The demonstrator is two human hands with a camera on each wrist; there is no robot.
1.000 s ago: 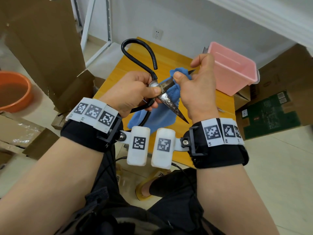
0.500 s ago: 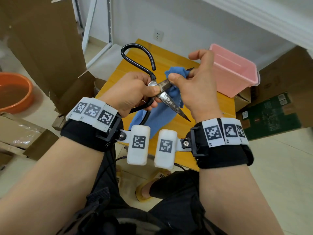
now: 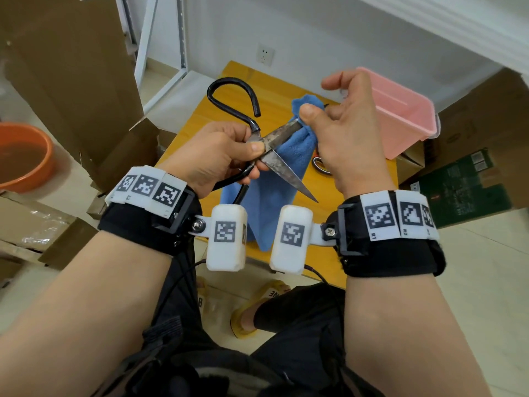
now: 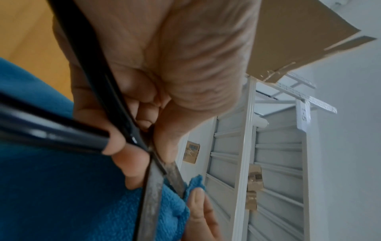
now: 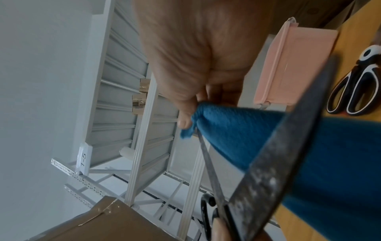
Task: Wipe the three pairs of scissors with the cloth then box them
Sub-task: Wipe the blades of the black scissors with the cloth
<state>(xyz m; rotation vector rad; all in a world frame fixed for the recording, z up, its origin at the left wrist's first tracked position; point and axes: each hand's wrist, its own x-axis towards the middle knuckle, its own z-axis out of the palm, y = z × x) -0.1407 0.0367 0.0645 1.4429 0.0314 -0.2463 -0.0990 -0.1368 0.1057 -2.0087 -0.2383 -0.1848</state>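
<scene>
The fingers (image 3: 252, 150) of the left hand (image 3: 213, 154) are curled around the large old scissors (image 3: 282, 164), with the thumb pressing at the pivot where the two blades cross. This pair has two long black loop handles, one rising above the hand and one hidden under it, and its blades are open in a V shape, dull and spotted. The right hand (image 3: 347, 130) pinches the blue cloth (image 3: 274, 190) between thumb and curled fingers around the upper blade, while the index finger is lifted free. The rest of the cloth hangs down below the blades, above the wooden table (image 3: 289, 87). One second pair of scissors (image 5: 354, 86), with black and white handles, lies on the table near the right hand, just beside the pink box (image 3: 406, 121). I can count two pairs only; a third pair is not visible to me. The pink box stands open at the right edge of the table.
</scene>
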